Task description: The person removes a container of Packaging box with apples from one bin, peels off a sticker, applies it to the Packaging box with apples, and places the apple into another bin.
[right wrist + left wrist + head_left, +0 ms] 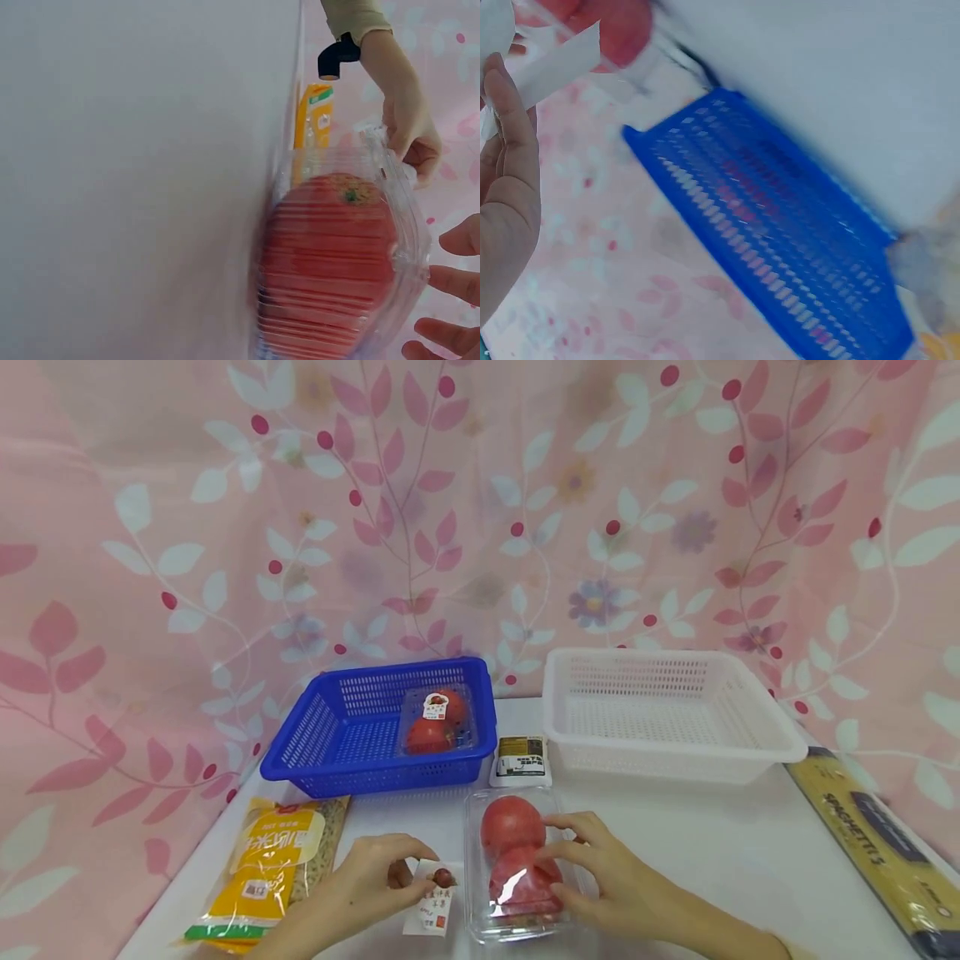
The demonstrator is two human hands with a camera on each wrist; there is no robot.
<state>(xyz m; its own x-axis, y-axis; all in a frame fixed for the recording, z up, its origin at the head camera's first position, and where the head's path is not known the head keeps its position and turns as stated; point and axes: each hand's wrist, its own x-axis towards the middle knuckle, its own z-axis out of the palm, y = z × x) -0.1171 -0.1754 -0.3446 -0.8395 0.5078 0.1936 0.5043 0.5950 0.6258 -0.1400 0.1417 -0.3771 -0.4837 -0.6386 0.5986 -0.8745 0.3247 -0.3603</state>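
Note:
My left hand [367, 885] pinches a white paper label [433, 902] with a small red fruit picture and printed characters. In the left wrist view the label [559, 66] sticks out from between thumb and fingers. Just right of it on the table lies a clear plastic clamshell box [474, 868] with two red tomatoes [513, 827] inside, its lid down. My right hand [611, 877] is at the box's right side, fingers spread and loosely bent over the lid. The right wrist view shows these fingertips [442, 281] right by the lid's edge, not curled round the box.
A blue basket [375, 781] behind holds another labelled box of tomatoes [438, 722]. To its right is a white basket [675, 752], with a small dark-labelled packet [521, 760] between them. A yellow grain bag [262, 868] lies left, a spaghetti pack [870, 843] far right.

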